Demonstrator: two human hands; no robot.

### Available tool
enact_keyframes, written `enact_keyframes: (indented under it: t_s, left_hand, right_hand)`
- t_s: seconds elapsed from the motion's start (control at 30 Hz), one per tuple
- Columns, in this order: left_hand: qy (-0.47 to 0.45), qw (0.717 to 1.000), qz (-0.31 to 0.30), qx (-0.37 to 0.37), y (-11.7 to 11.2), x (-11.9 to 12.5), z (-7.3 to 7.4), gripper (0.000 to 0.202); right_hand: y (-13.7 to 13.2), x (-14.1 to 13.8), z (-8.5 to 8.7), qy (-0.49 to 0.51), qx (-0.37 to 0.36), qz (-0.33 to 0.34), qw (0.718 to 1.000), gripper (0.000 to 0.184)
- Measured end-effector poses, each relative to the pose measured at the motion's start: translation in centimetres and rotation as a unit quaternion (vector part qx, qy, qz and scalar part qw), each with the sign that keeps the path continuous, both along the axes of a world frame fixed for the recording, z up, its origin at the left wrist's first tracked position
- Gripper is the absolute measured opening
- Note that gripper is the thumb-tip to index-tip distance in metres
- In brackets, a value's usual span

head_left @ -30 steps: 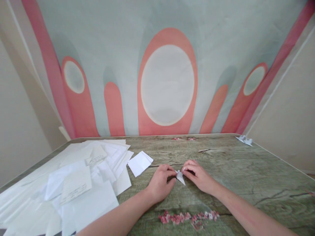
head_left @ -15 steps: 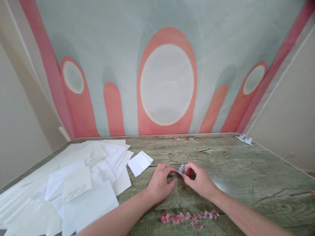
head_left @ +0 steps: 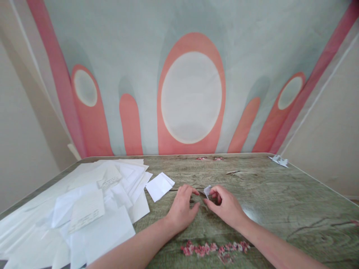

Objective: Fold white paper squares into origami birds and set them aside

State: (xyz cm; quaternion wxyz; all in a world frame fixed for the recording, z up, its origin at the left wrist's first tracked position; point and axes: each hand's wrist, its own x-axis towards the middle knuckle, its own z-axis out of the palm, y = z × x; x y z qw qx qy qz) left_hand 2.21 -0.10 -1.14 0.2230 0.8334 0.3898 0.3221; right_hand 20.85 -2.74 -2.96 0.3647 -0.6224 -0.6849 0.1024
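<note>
A small folded piece of white paper [head_left: 207,191] stands pinched in the fingertips of my right hand [head_left: 224,206], just above the wood-grain table [head_left: 280,201]. My left hand [head_left: 182,209] rests on the table right beside it, fingers curled downward and a little apart, its fingertips close to the paper but not gripping it. Both forearms reach in from the bottom edge.
A loose heap of white sheets [head_left: 84,209] covers the table's left side, with a folded white square [head_left: 159,185] at its right edge. A small crumpled paper piece [head_left: 279,160] lies at the far right corner. A pink and grey patterned wall stands behind.
The folded paper, first held flat between both hands, was lifted and turned upright by my right hand. My left hand let go and settled on the table.
</note>
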Motion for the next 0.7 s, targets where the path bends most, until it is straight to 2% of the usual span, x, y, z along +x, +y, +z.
enact_keyframes:
  t_s: [0.1, 0.3, 0.53, 0.7]
  left_hand:
    - [-0.01, 1.0, -0.003, -0.004, 0.0, 0.0, 0.0, 0.027]
    - [-0.032, 0.999, -0.007, -0.018, 0.1, 0.0, -0.2, 0.03]
    - [-0.041, 0.999, 0.003, -0.026, 0.1, 0.0, 0.3, 0.004]
    - [-0.044, 0.998, -0.031, -0.032, 0.2, -0.1, 0.6, 0.01]
  right_hand:
    - [0.1, 0.1, -0.1, -0.02, 0.013, 0.027, 0.999, 0.007]
    - [0.0, 0.1, 0.2, 0.001, 0.017, 0.086, 0.996, 0.015]
    - [-0.5, -0.2, 0.9, 0.053, 0.019, 0.154, 0.986, 0.013]
    - [-0.5, -0.2, 1.1, 0.073, 0.044, 0.189, 0.978, 0.015]
